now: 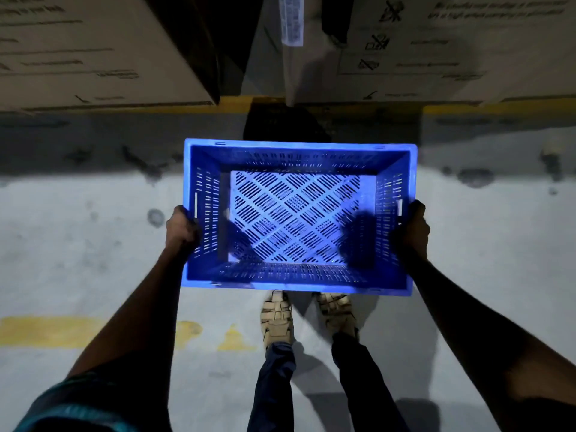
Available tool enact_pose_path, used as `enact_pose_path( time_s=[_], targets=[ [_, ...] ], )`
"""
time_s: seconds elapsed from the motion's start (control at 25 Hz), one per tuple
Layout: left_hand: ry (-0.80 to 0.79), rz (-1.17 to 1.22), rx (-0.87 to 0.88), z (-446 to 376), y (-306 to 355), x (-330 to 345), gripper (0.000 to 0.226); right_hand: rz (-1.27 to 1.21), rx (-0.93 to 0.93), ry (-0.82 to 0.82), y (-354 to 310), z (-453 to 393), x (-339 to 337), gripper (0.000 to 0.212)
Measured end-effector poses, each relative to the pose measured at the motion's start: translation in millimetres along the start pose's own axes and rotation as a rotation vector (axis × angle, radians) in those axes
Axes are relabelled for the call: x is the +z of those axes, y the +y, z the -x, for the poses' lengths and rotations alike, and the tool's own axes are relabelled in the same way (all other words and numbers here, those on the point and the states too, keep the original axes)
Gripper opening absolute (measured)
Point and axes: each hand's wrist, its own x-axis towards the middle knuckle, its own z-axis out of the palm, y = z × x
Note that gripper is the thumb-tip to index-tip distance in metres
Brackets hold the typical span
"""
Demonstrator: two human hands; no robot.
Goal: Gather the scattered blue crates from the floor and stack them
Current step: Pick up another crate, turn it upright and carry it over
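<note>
Above the sandalled feet (277, 319) a blue crate (297, 216) hung level and open side up, clear of the floor (78, 251). Left hand (181, 229) gripped its left wall, right hand (414, 229) its right wall. Beyond it stood cardboard boxes (93, 51).

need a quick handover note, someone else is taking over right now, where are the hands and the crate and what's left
Left hand grips the blue crate by its left short side; right hand grips the right side.
The crate is empty, open side up, carried level above the floor in front of the feet, facing cardboard boxes.
Done: this crate is picked up.
Left: set it on the stack. No stack or other crates are in view.
</note>
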Motion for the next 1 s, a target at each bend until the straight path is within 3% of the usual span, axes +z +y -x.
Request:
enact_pose_path(
  time_s=[0.16, 0.56, 0.72, 1.0],
  targets=[
    [0.015, -0.078, -0.027, 2, 6, 4, 0.028, 0.037, 0.021, -0.025, -4, 1, 0, 0.035],
    [0.014, -0.029, -0.018, 1, -8, 9, 0.012, 0.027, 0.034, -0.001, 6, 4, 7, 0.043],
    [0.02, -0.066, -0.029, 7, -12, 15, 0.017, 0.042, 0.021, -0.067, 7, 4, 5, 0.042],
    [0.002, -0.097, -0.092, 10, -5, 14, 0.031, 0.054, 0.02, -0.107, 9, 6, 3, 0.066]
  ],
)
